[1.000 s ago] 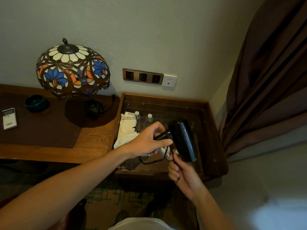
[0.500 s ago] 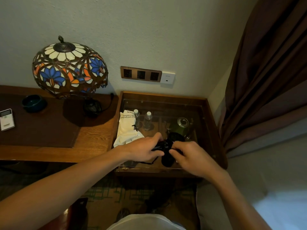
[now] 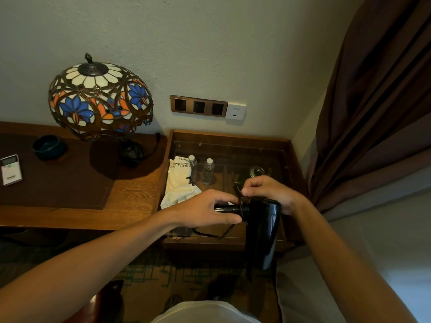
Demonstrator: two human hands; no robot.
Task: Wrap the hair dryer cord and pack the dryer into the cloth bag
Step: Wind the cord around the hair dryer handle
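Note:
The black hair dryer (image 3: 262, 231) hangs in front of me over the front edge of the glass-topped side table (image 3: 289, 159), its long body pointing down. My left hand (image 3: 205, 209) grips its thin handle end from the left. My right hand (image 3: 268, 193) pinches the black cord (image 3: 240, 197) at the top of the dryer. A loop of cord (image 3: 210, 234) sags below my left hand. The cream cloth bag (image 3: 178, 180), printed with black text, lies flat on the table's left side, apart from both hands.
Two small water bottles (image 3: 207, 170) stand beside the bag, and a dark round object (image 3: 255, 171) lies behind my right hand. A stained-glass lamp (image 3: 100, 99), a dark bowl (image 3: 49, 146) and a white remote (image 3: 10, 169) sit on the desk at left. Brown curtain (image 3: 373, 113) hangs right.
The dryer has swung from lying low between my hands to hanging with its body downward. My right hand has moved up onto the cord at the top; my left hand kept hold of the handle.

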